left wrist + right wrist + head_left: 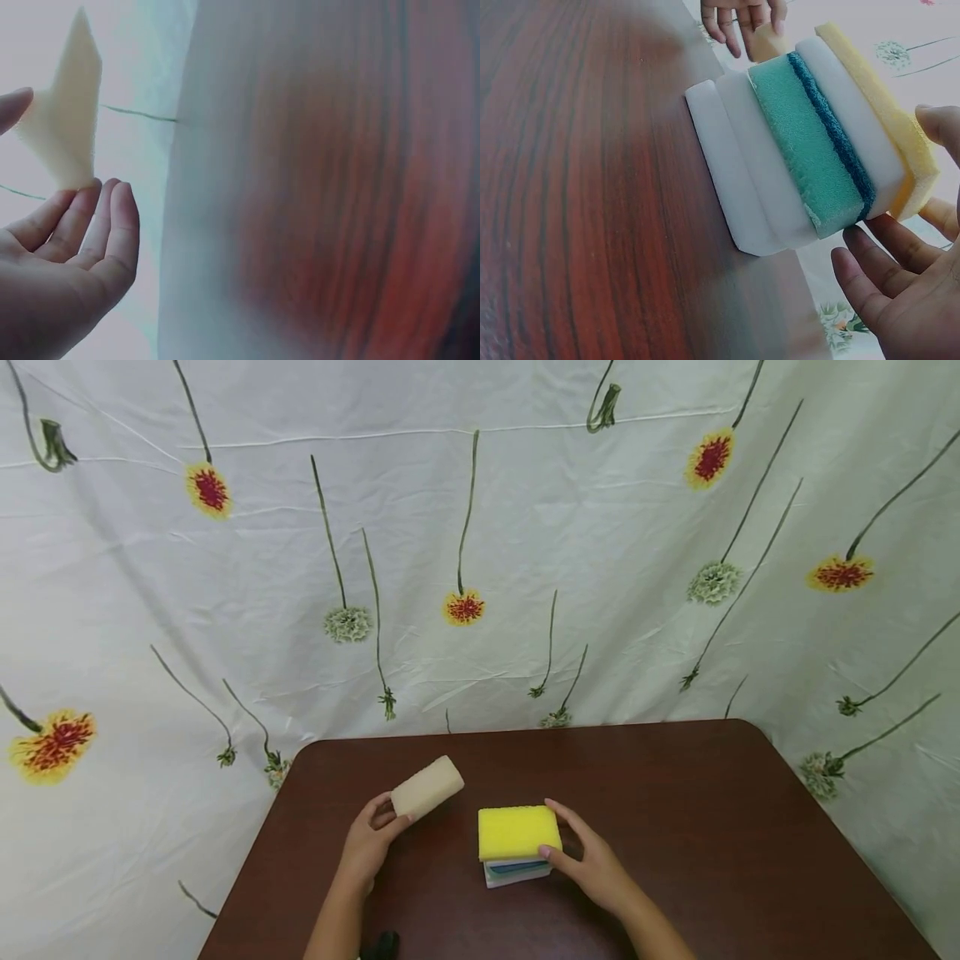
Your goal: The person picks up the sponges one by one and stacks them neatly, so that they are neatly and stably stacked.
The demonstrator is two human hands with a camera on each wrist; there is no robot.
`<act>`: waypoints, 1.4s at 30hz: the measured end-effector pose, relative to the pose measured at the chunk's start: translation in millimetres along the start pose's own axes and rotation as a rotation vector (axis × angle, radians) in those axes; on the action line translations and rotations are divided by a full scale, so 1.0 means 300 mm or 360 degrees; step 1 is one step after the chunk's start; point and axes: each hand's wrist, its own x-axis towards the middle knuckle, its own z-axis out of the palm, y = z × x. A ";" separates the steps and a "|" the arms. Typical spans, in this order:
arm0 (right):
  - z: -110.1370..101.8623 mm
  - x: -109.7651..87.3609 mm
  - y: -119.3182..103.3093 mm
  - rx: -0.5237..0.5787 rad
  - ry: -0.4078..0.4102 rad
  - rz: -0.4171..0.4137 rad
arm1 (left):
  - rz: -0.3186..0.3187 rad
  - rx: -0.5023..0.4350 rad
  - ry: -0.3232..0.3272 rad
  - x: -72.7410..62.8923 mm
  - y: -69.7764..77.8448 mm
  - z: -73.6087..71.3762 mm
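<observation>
My left hand pinches a cream sponge between thumb and fingers, raised over the left of the table; the left wrist view shows this sponge edge-on. At centre stands a stack of sponges, topped by a yellow sponge. My right hand grips that top one at its right end, thumb on the near side and a finger on the far side. Beneath it, the right wrist view shows a white block, a green sponge with a blue scouring layer, and white blocks at the bottom.
The dark brown wooden table has rounded far corners. Behind it hangs a white flower-print cloth. A small black object shows at the bottom edge, near the left forearm; its kind is unclear.
</observation>
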 end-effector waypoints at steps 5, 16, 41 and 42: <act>0.000 -0.002 0.002 0.0003 0.0002 -0.0021 | 0.0034 -0.0060 0.0018 -0.027 0.037 0.015; 0.002 -0.002 -0.001 -0.0008 -0.0004 -0.0035 | 0.0167 -0.0136 0.0006 -0.091 0.120 0.048; 0.005 -0.005 0.000 -0.0014 0.0042 0.0016 | 0.0384 -0.0120 -0.0315 -0.181 0.207 0.163; 0.006 -0.005 0.001 -0.0017 0.0043 0.0017 | 0.0389 -0.0109 -0.0322 -0.183 0.206 0.168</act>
